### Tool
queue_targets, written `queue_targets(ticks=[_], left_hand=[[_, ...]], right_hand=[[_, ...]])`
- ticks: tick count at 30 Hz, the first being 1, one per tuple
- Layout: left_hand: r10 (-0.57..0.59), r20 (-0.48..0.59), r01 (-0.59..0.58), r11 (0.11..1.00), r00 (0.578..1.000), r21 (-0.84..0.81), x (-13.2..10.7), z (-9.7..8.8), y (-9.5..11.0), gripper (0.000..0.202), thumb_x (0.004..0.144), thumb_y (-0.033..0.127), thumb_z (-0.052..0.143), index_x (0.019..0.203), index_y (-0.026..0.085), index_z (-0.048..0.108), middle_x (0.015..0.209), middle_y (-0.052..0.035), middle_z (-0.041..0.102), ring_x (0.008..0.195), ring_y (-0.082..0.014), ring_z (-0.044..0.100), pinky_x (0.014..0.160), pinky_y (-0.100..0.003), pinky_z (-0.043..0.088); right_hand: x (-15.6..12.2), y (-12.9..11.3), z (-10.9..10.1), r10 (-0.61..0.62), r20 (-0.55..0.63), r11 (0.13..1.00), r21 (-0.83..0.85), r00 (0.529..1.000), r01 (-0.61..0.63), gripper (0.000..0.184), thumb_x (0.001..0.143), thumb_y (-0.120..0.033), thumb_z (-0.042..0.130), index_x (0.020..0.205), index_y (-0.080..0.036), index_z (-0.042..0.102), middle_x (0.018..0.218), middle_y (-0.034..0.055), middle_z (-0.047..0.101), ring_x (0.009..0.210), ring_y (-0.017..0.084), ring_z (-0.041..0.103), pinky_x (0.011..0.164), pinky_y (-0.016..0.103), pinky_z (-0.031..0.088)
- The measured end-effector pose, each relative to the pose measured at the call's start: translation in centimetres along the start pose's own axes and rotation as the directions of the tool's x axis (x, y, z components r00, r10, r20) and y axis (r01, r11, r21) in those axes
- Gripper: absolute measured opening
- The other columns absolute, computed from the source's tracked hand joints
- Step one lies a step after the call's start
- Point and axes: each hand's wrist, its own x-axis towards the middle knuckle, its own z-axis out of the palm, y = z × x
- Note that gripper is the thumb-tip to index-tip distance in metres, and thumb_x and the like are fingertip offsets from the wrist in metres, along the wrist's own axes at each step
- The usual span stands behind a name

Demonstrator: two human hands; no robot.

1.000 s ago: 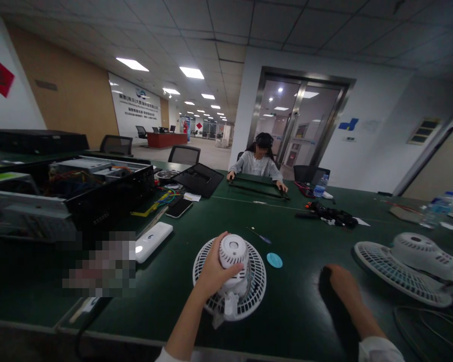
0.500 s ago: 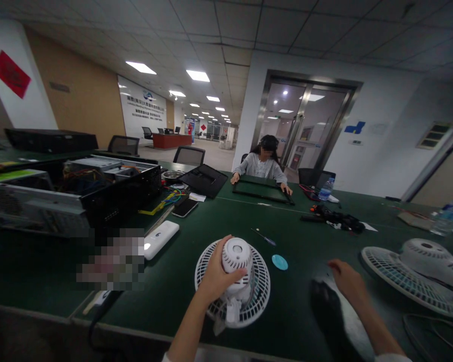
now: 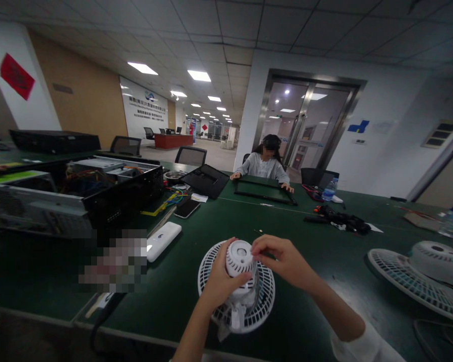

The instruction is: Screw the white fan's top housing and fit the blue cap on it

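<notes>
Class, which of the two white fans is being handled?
The front fan, in the left hand and right hand; the other fan lies untouched.

Fan housing (image 3: 240,257): white plastic, smooth, faint gloss.
Fan grille (image 3: 263,300): white plastic ribs, matt.
Tabletop (image 3: 181,306): dark green, smooth, low sheen.
Computer case (image 3: 123,203): black painted metal, matt.
Water bottle (image 3: 328,190): clear plastic, glossy.
Door frame (image 3: 266,120): stainless steel, polished.
Wall panel (image 3: 79,100): wood veneer, satin.

Two hands (image 3: 221,275) (image 3: 283,259), two white desk fans (image 3: 262,296) (image 3: 411,276), apparently one co-worker (image 3: 264,165)
</notes>
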Motion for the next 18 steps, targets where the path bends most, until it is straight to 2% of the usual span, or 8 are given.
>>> queue_targets(ticks=[2, 5, 8, 13, 18], left_hand=[[0.003, 0.000, -0.003, 1.000, 1.000, -0.006, 0.0, 0.0, 0.2, 0.071, 0.063, 0.025, 0.072, 0.126, 0.019, 0.037, 0.127, -0.0100, 0.048, 0.117, -0.0279, 0.045, 0.102, -0.042, 0.031], [0.003, 0.001, -0.003, 1.000, 1.000, -0.005, 0.0, -0.1, 0.4, 0.070, 0.064, 0.026, 0.072, 0.126, 0.020, 0.038, 0.127, -0.0096, 0.047, 0.117, -0.0281, 0.045, 0.102, -0.042, 0.032], [-0.002, 0.018, 0.002, 1.000, 1.000, -0.030, 0.0, -0.2, 0.4, 0.071, 0.065, 0.026, 0.071, 0.127, 0.021, 0.036, 0.127, -0.0097, 0.046, 0.116, -0.0281, 0.045, 0.100, -0.042, 0.034], [-0.021, 0.022, 0.022, 0.999, 1.000, -0.048, -0.1, -0.1, 0.3, 0.071, 0.065, 0.025, 0.072, 0.126, 0.021, 0.036, 0.127, -0.0093, 0.046, 0.117, -0.0279, 0.044, 0.101, -0.043, 0.031], [-0.005, 0.006, 0.005, 1.000, 1.000, -0.031, 0.0, 0.0, 0.2, 0.071, 0.064, 0.028, 0.072, 0.126, 0.021, 0.036, 0.128, -0.0093, 0.046, 0.119, -0.0281, 0.043, 0.103, -0.044, 0.029]], right_hand=[[0.9, -0.8, 0.3, -0.061, 0.079, 0.991, -0.110, 0.995, 0.069, 0.010, 0.078, -0.009, 0.053, 0.079, -0.014, 0.061, 0.085, 0.0053, 0.064, 0.082, 0.013, 0.060, 0.075, 0.026, 0.047], [1.8, -1.2, 0.3, -0.088, 0.187, 0.963, -0.234, 0.978, 0.131, 0.015, 0.078, -0.003, 0.051, 0.082, -0.013, 0.062, 0.084, 0.0051, 0.064, 0.079, 0.012, 0.059, 0.074, 0.025, 0.045], [2.3, -1.4, 0.0, -0.091, 0.264, 0.950, -0.266, 0.960, 0.164, 0.014, 0.077, -0.003, 0.054, 0.083, -0.013, 0.062, 0.081, 0.0044, 0.065, 0.075, 0.013, 0.059, 0.072, 0.025, 0.044], [3.1, -1.8, -0.1, -0.095, 0.419, 0.907, -0.338, 0.903, 0.252, 0.011, 0.079, -0.006, 0.055, 0.082, -0.011, 0.064, 0.081, 0.0060, 0.066, 0.077, 0.014, 0.059, 0.074, 0.025, 0.044], [3.8, -2.3, -0.3, -0.091, 0.487, 0.902, -0.330, 0.868, 0.280, 0.012, 0.079, -0.006, 0.054, 0.079, -0.011, 0.065, 0.085, 0.0063, 0.066, 0.080, 0.013, 0.060, 0.077, 0.023, 0.043]])
